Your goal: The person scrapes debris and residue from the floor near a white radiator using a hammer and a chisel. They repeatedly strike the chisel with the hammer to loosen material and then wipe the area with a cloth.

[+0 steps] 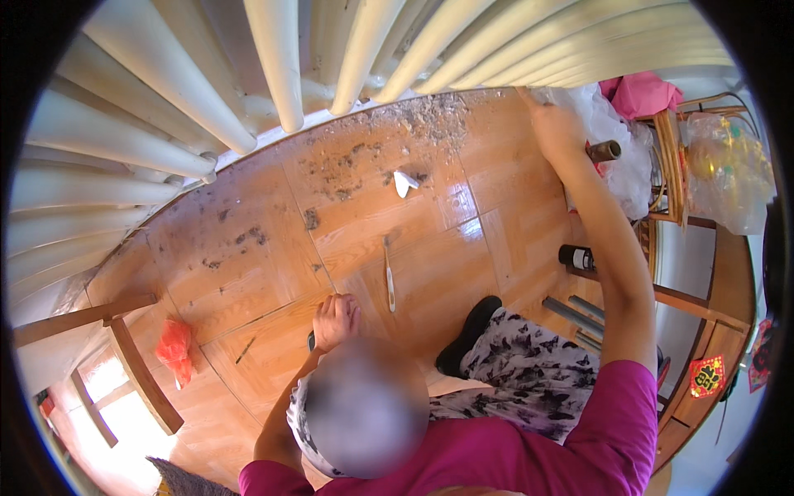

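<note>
My right hand reaches out at the upper right, next to the foot of the white radiator. Its index finger is stretched toward the edge where floor and radiator meet; the other fingers are mostly hidden. My left hand is low, near the middle, with its fingers curled in and nothing visible in them. Just right of it a white toothbrush lies on the tiled floor. Grey debris and dark crumbs are strewn along the radiator. A crumpled white piece lies among them.
By my right arm are a clear plastic bag, a dark bottle, grey tubes, and a wooden shelf. A pink cloth lies at the upper right. At left stand a wooden frame and a red plastic bag.
</note>
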### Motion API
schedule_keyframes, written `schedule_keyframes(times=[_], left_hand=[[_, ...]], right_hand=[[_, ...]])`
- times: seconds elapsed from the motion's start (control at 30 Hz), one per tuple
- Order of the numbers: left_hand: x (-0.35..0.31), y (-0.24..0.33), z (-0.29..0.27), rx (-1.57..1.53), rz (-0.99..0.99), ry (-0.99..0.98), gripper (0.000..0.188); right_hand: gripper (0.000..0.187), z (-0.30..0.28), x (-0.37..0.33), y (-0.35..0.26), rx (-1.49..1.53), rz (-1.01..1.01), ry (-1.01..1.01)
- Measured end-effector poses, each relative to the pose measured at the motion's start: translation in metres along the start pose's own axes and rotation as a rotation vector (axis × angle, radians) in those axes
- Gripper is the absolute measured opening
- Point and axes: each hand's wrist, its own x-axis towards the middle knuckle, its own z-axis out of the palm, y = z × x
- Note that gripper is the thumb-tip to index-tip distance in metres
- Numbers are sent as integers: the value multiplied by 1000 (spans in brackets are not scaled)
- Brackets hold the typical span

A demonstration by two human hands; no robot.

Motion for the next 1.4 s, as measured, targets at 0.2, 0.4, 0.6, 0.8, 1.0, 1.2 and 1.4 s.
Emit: schedule_keyframes(times=[0.2,0.4,0.6,0.8,1.0,1.2,1.4], left_hand=[[4,2,1,48,42,3,24],[-3,-8,-2,40,60,83,22],[0,7,-6,38,41,89,22],[-2,14,-4,-9,-9,106,22],[-3,6,-4,138,-155,31,31],[12,12,7,378,-359,-159,53],[29,7,9,518,-485,-365,67]], right_hand=[[77,-9,-4,-25,70,-59,-62],[75,-17,-5,-26,87,-73,-76],[74,-5,3,-11,88,-1,-146],[76,6,8,-4,148,120,-176],[71,-26,-5,-48,220,-65,-136],[73,23,-4,-3,155,68,-147],[83,26,-13,-36,247,-17,-82]])
